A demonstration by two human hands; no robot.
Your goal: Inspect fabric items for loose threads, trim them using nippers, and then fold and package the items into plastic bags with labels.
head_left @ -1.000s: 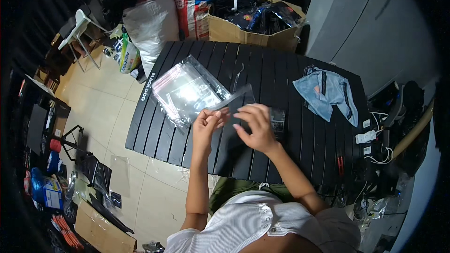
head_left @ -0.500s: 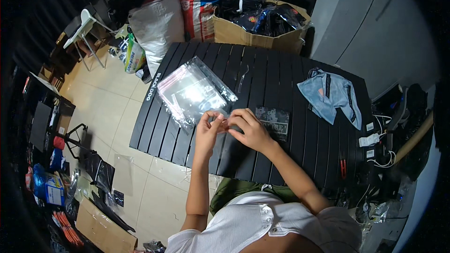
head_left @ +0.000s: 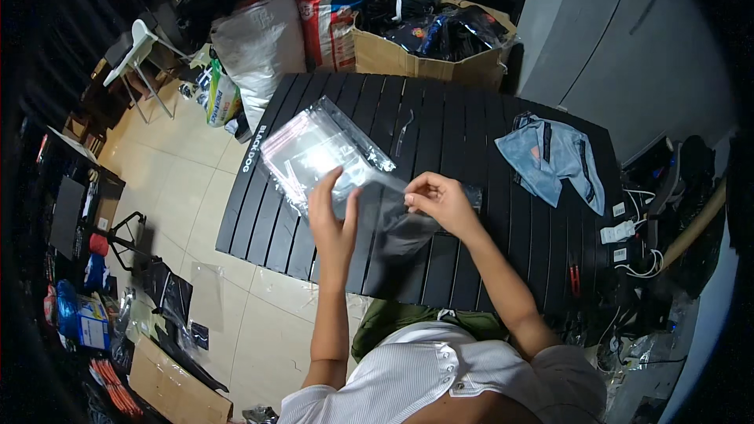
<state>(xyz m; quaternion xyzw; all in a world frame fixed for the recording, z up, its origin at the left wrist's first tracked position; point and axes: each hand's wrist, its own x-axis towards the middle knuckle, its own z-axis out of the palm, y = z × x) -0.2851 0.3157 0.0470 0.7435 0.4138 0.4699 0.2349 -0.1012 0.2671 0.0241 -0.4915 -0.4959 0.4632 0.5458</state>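
right grip (head_left: 441, 202) pinches what seems a clear bag (head_left: 404, 234); left grip (head_left: 331, 218), spread loose, is near it.

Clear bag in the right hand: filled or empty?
Looks empty: the clear bag pinched by the right hand is see-through, dark table showing through it, no contents visible. Blur leaves some doubt.

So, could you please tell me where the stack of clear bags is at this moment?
In the head view, the stack of clear bags lies on the left side of the black slatted table, by the left hand.
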